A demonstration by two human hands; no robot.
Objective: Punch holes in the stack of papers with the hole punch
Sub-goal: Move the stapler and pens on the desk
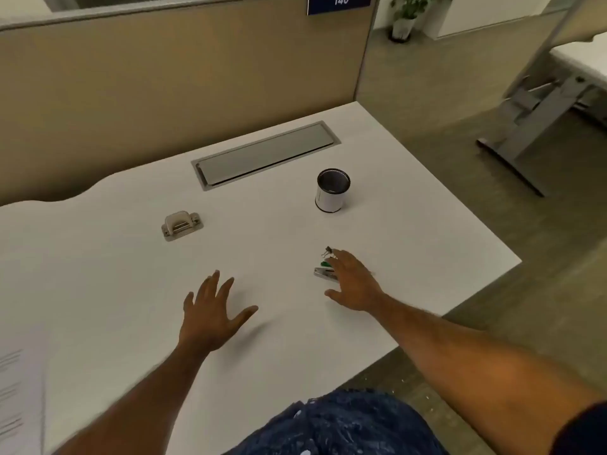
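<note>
The punch (181,225), a small grey metal one, sits on the white counter (98,257), left of centre and well beyond both hands, with nothing touching it. The papers (19,389) lie at the counter's near left edge, partly cut off by the frame; faint lines of print show on the top sheet, and they are well apart from the punch.

The left hand (210,310) is spread flat, fingers splayed and empty, low over the bare counter in front of the punch; whether the palm touches the surface cannot be told. The right hand (353,284) is also open, fingers extended, reaching over a small cluster of things near the counter's right side: a silver stapler (323,274) partly under the fingers, something green (325,264) just beside it, and a black binder clip (328,250) at the fingertips. It grips none of them.

Farther back on the right stands a cup (332,190), white with a dark inside, upright. Behind it a long grey cable hatch (266,156) is set flush in the counter. A beige partition (164,77) rises behind the counter, with a blue sign reading 140 (340,2) at its top. A potted plant (405,18) stands on the floor beyond.
</note>
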